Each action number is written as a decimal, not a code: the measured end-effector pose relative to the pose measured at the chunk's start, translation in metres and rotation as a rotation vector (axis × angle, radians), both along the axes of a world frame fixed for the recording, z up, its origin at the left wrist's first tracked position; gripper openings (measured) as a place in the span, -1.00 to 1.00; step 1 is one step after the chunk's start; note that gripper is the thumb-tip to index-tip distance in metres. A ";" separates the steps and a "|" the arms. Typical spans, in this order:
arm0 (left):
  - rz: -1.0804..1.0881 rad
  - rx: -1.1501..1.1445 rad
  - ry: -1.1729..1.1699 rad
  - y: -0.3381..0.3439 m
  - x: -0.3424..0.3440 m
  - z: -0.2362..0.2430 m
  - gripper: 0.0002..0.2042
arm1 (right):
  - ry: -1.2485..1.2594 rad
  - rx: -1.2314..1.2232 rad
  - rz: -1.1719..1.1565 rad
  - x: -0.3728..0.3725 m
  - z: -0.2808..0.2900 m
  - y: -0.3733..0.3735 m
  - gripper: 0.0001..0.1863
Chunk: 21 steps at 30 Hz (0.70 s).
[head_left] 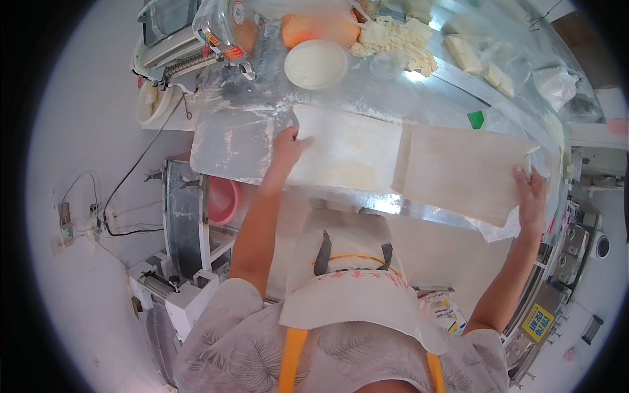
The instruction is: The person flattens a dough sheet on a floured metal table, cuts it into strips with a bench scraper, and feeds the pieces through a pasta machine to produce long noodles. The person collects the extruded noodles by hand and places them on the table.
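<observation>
On the counter (229,147), on your side of the round white bowl (316,64), lies the white sheet (350,147), with the beige sheet (462,170) to the bowl's right, their edges meeting or overlapping. Your left hand (288,145), nearer you than the bowl and slightly left of it, touches the white sheet's left edge, thumb spread over it; whether it pinches, I can't tell. Your right hand (529,190), well right of the bowl, grasps the beige sheet's right edge. Pale strips (400,46) lie right of the bowl.
</observation>
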State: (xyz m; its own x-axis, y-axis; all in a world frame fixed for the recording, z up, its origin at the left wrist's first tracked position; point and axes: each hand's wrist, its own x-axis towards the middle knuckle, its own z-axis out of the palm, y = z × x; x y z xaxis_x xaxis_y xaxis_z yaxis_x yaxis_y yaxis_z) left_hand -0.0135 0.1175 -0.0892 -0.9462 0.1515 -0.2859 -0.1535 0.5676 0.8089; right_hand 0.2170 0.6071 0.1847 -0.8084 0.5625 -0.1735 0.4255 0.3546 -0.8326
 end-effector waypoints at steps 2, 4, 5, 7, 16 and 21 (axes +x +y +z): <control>0.041 0.136 -0.003 -0.018 -0.003 0.026 -0.71 | 0.042 0.007 -0.015 0.005 0.012 0.006 -0.62; 0.056 0.158 0.046 -0.049 -0.012 0.057 -0.74 | 0.028 -0.002 -0.040 0.010 0.019 0.012 -0.63; 0.077 0.126 0.046 -0.068 -0.017 0.067 -0.74 | 0.024 -0.010 -0.015 0.010 0.014 0.016 -0.64; 0.110 0.059 0.044 -0.102 -0.027 0.082 -0.74 | 0.015 -0.030 0.027 0.011 -0.014 0.025 -0.65; -0.228 -0.326 0.475 -0.048 -0.004 0.056 -0.72 | -0.069 -0.139 0.024 -0.008 -0.123 0.006 -0.68; -0.276 -0.243 0.340 0.072 0.042 0.016 -0.74 | -0.117 -0.072 -0.012 -0.001 -0.134 0.004 -0.68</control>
State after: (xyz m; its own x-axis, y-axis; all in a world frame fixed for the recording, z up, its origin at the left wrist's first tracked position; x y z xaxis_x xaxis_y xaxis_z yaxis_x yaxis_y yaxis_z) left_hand 0.0281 0.1895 -0.0735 -0.9260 0.3767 -0.0264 0.2784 0.7283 0.6262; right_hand 0.2158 0.6109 0.0505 -0.7733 0.5548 -0.3069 0.5255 0.2900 -0.7999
